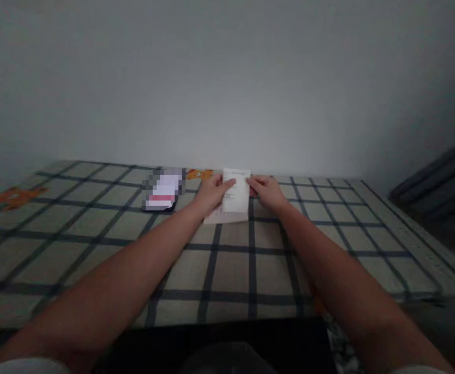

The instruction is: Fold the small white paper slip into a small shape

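Note:
A small white sheet of paper (237,195) with faint print stands partly lifted off a checked cloth (227,259), its lower part lying flat. My left hand (211,193) pinches its left edge with thumb on the front. My right hand (266,191) grips its right edge with fingers closed. Both arms reach forward over the cloth.
A dark flat object with a blurred-out face (163,193) lies just left of my left hand. Orange cartoon prints mark the cloth at the far left (16,196) and behind the paper (199,174). A plain wall rises behind. Dark striped fabric (438,182) sits at right.

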Motion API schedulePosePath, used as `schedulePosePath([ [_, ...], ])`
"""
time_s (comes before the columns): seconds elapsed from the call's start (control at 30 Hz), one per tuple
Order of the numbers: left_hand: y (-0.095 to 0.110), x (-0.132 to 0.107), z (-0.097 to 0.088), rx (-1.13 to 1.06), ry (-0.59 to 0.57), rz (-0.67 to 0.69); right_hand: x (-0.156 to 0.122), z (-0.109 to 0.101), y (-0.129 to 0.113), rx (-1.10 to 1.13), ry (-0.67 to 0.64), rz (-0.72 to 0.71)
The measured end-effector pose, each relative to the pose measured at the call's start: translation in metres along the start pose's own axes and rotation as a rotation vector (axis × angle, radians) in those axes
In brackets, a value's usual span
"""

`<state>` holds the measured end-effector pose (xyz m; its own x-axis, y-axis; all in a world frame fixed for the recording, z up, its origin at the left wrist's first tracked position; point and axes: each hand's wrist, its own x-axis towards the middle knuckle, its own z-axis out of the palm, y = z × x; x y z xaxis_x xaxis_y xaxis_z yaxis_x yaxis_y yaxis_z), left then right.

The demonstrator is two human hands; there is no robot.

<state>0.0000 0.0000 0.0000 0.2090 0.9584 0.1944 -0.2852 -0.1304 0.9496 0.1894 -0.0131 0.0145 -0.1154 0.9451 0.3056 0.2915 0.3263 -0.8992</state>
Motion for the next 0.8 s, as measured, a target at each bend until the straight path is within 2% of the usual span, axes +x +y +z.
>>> schedulePosePath([
  [0.33,0.001,-0.0006,-0.0041,0.085,0.024,0.027,0.0014,0.0063,-0.0006,0.064,0.002,0.011],
  [0.8,0.0,0.0009,-0.0075,0.14,0.005,0.052,0.0014,0.0066,-0.003,0.015,-0.025,-0.002],
])
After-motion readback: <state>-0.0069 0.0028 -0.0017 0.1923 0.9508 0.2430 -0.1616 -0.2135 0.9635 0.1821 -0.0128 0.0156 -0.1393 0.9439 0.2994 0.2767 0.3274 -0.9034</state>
